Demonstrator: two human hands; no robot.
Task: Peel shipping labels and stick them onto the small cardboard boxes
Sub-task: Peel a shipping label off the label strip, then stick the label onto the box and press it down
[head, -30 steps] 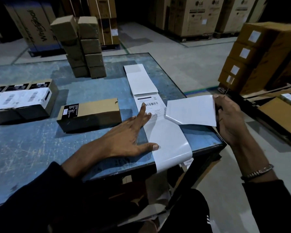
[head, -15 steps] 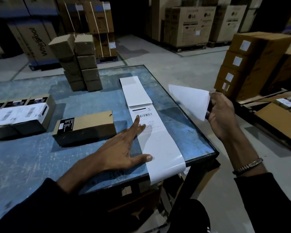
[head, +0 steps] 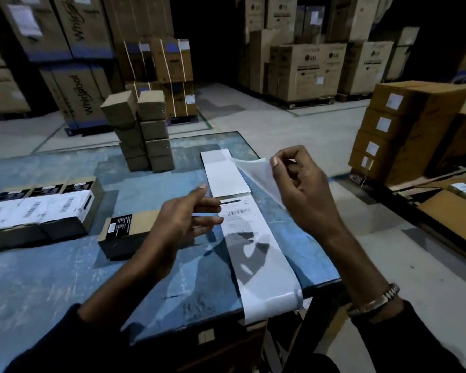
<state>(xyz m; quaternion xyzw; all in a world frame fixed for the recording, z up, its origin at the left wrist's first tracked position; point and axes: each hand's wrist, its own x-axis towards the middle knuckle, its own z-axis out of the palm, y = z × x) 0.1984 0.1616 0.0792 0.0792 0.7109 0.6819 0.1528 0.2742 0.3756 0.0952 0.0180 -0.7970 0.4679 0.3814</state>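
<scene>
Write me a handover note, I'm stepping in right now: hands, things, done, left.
Right hand pinches a peeled label in the air. Left hand is open, empty, above the table. Label strip runs over the near edge, next printed label on it. Done: three boxes at left carry labels. Left: the bare box beside the left hand, then the stacked boxes.
</scene>
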